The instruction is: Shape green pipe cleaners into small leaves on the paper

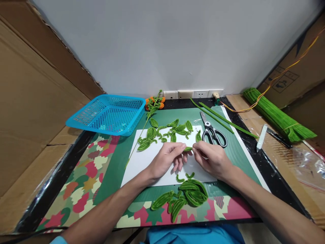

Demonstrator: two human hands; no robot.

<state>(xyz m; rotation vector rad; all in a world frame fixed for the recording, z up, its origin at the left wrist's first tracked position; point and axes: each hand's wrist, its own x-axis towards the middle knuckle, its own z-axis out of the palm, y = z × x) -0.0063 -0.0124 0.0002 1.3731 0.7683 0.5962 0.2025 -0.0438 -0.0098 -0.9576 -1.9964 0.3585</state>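
While both hands meet over the white sheet (142, 162) at the middle of the table (256, 159), the left hand (166, 159) and the right hand (212, 157) each pinch one end of a short green pipe-cleaner piece (188, 148), held just above the paper between thumb and fingertips; each grip is narrow and closed on that piece. The work in hand appears to be the bending of this piece into a leaf loop, to judge by the finished leaves (167, 132) lying on the far part of the sheet and the larger heap of leaves (184, 198) near the table's front edge. To do it well, the pinch should sit close to the ends, so that the fold falls in the middle and matches the neighbouring leaves. The scissors (213, 132) lie just beyond the right hand, within reach, apart from it. The blue basket (109, 115) stands far left, the pipe-cleaner bundle (276, 117) far right, two long green stems (220, 120) beside the scissors.
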